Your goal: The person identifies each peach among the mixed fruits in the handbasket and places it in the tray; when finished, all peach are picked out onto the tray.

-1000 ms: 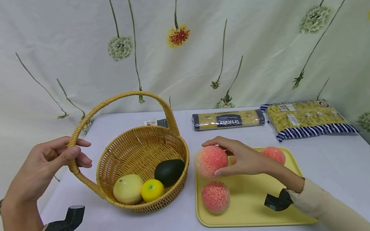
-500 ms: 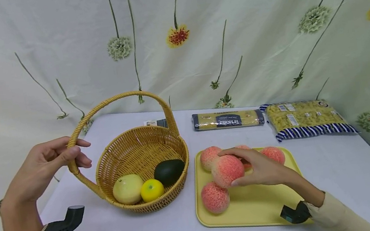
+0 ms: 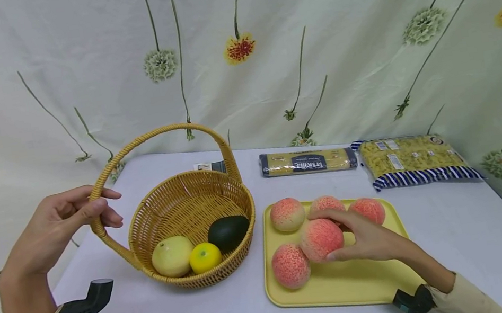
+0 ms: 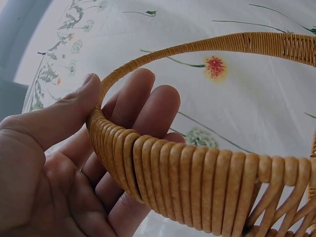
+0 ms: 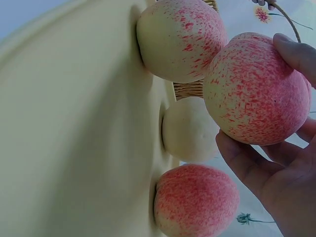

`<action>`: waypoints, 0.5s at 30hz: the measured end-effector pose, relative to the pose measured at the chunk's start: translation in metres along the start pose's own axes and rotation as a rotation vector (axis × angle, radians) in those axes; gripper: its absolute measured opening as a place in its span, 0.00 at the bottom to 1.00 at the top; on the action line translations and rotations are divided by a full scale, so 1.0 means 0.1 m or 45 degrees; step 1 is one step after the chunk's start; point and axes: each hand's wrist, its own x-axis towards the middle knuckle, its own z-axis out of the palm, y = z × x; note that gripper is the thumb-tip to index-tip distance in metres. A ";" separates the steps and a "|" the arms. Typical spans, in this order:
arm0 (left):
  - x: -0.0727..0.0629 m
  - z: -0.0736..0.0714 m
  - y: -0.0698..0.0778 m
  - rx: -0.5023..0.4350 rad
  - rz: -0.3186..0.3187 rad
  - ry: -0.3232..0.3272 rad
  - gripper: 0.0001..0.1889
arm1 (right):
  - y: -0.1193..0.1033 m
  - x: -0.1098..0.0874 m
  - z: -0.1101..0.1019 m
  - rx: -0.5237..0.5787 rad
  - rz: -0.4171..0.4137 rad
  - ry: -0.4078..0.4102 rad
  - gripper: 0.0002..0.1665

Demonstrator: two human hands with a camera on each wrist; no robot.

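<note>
My right hand (image 3: pixel 361 236) grips a pink, speckled peach (image 3: pixel 322 239) between thumb and fingers, above the yellow tray (image 3: pixel 347 290). In the right wrist view the held peach (image 5: pixel 256 89) stands off the tray surface and overlaps another peach (image 5: pixel 180 39). On the tray, one peach (image 3: pixel 291 266) sits at the left, with a second (image 3: pixel 287 214) behind it. Two more, a middle peach (image 3: pixel 326 203) and a right peach (image 3: pixel 367 211), lie along the back. My left hand (image 3: pixel 55 224) pinches the handle (image 3: pixel 110 171) of a wicker basket (image 3: pixel 201 278) on its left side.
Inside the basket lie a pale yellow-green round fruit (image 3: pixel 173 256), a yellow lemon-like fruit (image 3: pixel 205 257) and a dark green avocado (image 3: pixel 228 233). Behind the tray are a long spaghetti pack (image 3: pixel 307 162) and a pasta bag (image 3: pixel 415 160). A floral cloth (image 3: pixel 222 85) hangs at the back.
My right hand has moved right and nearer to me with the peach, away from the tray's back left corner, where another peach now shows fully. The left hand keeps its hold on the handle.
</note>
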 end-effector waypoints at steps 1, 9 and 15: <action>0.00 0.00 0.00 0.003 -0.002 0.000 0.12 | 0.01 -0.01 0.00 -0.008 0.007 0.002 0.39; 0.00 0.00 -0.01 0.016 -0.005 0.002 0.12 | 0.08 -0.12 -0.01 -0.051 0.083 0.007 0.40; 0.00 0.01 0.03 0.083 -0.016 -0.002 0.11 | 0.10 -0.17 -0.01 -0.057 0.120 0.003 0.40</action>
